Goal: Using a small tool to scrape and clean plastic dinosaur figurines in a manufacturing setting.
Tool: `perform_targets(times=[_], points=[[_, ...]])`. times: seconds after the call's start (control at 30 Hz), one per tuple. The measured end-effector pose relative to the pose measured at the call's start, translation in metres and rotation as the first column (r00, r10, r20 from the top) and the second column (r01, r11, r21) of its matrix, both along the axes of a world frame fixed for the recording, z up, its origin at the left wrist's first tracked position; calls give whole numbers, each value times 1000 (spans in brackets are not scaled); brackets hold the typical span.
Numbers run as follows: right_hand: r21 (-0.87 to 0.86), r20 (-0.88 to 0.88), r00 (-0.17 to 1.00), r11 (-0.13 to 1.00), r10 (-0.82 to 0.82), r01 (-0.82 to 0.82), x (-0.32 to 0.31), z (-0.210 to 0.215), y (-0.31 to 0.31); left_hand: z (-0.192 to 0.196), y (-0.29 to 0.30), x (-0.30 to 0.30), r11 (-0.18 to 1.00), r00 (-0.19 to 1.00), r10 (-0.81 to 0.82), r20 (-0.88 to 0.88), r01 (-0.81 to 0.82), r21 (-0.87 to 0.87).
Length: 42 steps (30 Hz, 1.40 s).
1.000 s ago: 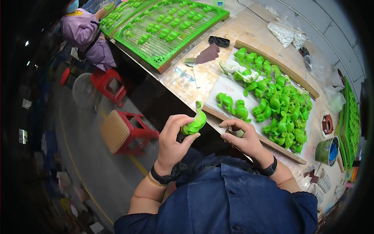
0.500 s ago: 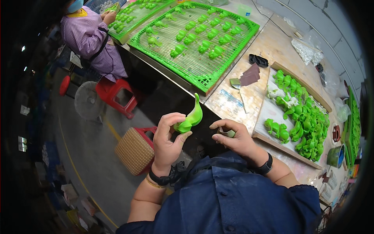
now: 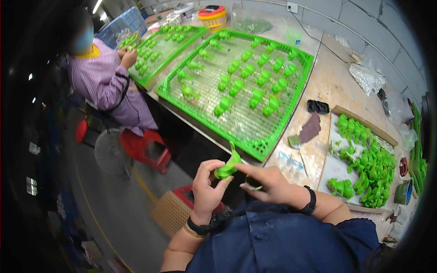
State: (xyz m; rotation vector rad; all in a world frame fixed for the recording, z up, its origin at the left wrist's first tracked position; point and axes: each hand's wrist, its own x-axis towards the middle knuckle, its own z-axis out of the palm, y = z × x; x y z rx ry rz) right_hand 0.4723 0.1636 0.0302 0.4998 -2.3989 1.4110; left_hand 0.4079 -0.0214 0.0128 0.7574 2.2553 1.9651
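Between the thumb and fingers of my left hand [image 3: 207, 187] is a bright green plastic figure part [image 3: 229, 166], its thin curved tip pointing up. My right hand [image 3: 275, 183] is beside it, with the outstretched index finger touching the part's right side. Tucked between the thumb and the lower fingers of that hand is a small folded piece of sandpaper [image 3: 251, 187], greenish-grey and partly hidden. Both hands are in front of my dark blue shirt, just off the table's near edge.
A green mesh tray [image 3: 210, 123] bears several green parts; another tray [image 3: 154, 77] is beyond it. Right, a wood-edged board [image 3: 324, 175] holds heaped parts. Reddish-brown sheets [image 3: 311, 128] and a black holder [image 3: 317, 107] lie between. A co-worker [image 3: 107, 86] works at left near a red stool [image 3: 144, 152].
My right hand has moved left, and its index finger now touches the green part. In the picture, the tray, table and co-worker sit lower as the view has tilted up.
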Motion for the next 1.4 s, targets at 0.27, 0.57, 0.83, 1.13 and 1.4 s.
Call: perform_targets(times=[0.27,0.57,0.83,1.13,1.4], points=[[340,-87,996,941,31,0,-84,-5,11,10,22,-76,999,993,-44,106,45,-3],[327,-28,995,939,-101,104,-148,-4,17,8,29,-168,984,939,-179,293,169,59],[223,-44,874,848,-483,480,-229,-6,8,-4,1,-314,890,784,-454,423,371,266],[266,-77,875,836,-477,479,-333,-21,-14,-18,15,-428,750,566,-652,505,578,321],[335,-111,849,785,-516,521,-368,-38,-13,-36,27,-463,730,404,-651,643,565,384]])
